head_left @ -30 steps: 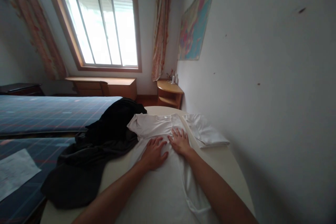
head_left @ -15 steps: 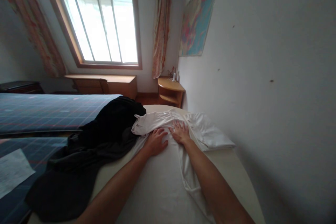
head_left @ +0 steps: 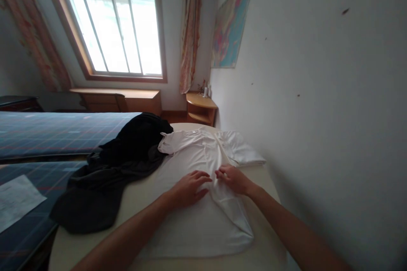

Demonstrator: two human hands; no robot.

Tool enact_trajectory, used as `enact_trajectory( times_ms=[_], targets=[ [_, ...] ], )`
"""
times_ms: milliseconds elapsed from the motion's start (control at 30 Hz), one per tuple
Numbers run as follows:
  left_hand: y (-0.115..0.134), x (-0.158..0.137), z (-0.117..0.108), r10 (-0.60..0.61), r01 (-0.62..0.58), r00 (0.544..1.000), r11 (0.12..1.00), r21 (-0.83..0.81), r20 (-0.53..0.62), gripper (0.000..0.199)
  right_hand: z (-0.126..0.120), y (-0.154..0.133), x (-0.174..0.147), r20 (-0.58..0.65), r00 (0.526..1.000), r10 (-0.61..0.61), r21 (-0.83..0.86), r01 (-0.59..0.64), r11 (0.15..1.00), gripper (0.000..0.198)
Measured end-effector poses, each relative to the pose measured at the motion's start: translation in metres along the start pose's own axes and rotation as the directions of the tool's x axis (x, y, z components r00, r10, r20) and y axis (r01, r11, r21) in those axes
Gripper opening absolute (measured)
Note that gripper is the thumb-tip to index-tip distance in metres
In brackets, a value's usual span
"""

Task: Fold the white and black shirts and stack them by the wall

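Note:
A white shirt [head_left: 193, 230] lies spread on a round cream table, with its right side folded inward in a long, loose strip. My left hand [head_left: 190, 188] rests on the middle of the shirt, thumb and fingers apart. Just right of it, my right hand [head_left: 233, 178] has its fingers curled at the folded strip, pinching the fabric. Past the right hand lies a folded white cloth [head_left: 244, 150]; whether it belongs to the shirt is unclear. Dark clothes [head_left: 133, 144] are heaped along the left of the shirt.
The cream table [head_left: 270, 220] stands close to the white wall [head_left: 333, 144] on the right. Beds with blue plaid covers [head_left: 63, 133] are on the left, one bearing a paper sheet [head_left: 19, 199]. A corner shelf [head_left: 202, 100] and a desk [head_left: 143, 97] stand beyond.
Both hands have drawn back toward me from the shirt's far end. My right hand has gone from flat and spread to curled at the fold. The far end of the shirt lies flatter.

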State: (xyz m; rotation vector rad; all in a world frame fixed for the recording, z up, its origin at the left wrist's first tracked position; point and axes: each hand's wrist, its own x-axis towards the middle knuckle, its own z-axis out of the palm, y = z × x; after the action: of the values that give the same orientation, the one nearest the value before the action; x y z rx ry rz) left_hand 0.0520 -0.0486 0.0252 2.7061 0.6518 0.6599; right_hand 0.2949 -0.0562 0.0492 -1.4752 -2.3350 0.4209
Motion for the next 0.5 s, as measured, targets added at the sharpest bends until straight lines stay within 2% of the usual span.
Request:
enact_trajectory(
  times_ms=[133,267,367,433,500],
  targets=[
    [0.036,-0.011,0.005,0.076,-0.070,0.994,0.995,-0.071,0.084,0.048,-0.020,-0.016,-0.047,0.130,0.992,0.010,0.024,-0.013,1.000,0.046],
    [0.053,-0.012,0.021,0.015,-0.009,0.997,0.997,-0.081,0.073,0.035,-0.029,-0.024,-0.078,0.225,0.974,0.029,0.000,-0.029,1.000,0.029],
    [0.059,-0.013,0.028,-0.035,0.039,0.999,0.995,-0.090,0.037,0.024,-0.035,-0.029,-0.094,0.288,0.954,0.087,0.009,-0.093,0.996,0.012],
    [0.061,-0.014,0.029,-0.043,0.042,0.999,0.994,-0.096,-0.011,0.019,-0.040,-0.036,-0.102,0.293,0.951,0.099,0.087,-0.129,0.988,0.010],
    [0.064,-0.015,0.028,-0.045,0.036,0.996,0.992,-0.117,-0.072,0.016,-0.046,-0.047,-0.109,0.267,0.960,0.087,0.255,-0.158,0.954,0.015]
  ],
)
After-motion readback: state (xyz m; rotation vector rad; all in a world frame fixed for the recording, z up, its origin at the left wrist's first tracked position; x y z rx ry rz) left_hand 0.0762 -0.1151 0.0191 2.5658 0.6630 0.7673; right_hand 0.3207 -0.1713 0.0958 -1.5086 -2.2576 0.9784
